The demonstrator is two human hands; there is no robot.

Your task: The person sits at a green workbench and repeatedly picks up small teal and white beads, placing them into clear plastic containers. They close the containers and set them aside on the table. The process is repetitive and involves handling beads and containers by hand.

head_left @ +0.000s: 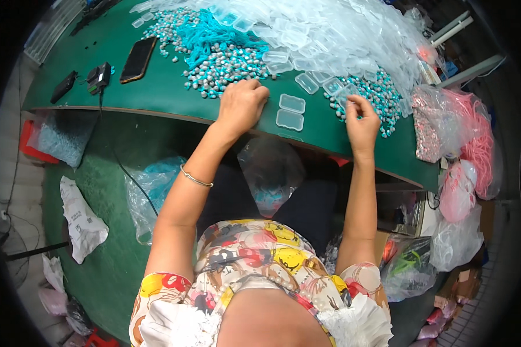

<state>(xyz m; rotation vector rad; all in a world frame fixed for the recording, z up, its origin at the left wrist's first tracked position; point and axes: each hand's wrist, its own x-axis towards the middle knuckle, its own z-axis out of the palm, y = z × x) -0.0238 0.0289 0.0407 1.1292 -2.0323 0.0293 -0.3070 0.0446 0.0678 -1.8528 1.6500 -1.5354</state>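
My left hand (243, 107) is closed at the near edge of a pile of small turquoise-and-grey plug-like pieces (228, 66); whatever its curled fingers hold is hidden. My right hand (362, 124) pinches a small clear plastic case (345, 92) between thumb and fingertips, over a second heap of the same pieces (382, 98). Between my hands an opened clear case (290, 111) lies flat on the green table (173, 92), its two halves spread. Another clear case (307, 83) rests just beyond it.
A large mound of clear cases (341, 34) covers the back of the table. Turquoise cords (200, 37) lie within the left pile. At the left are a phone (138, 59) and a small black device (99, 78) with a cable. Bags of pink cords (474, 139) hang at the right end.
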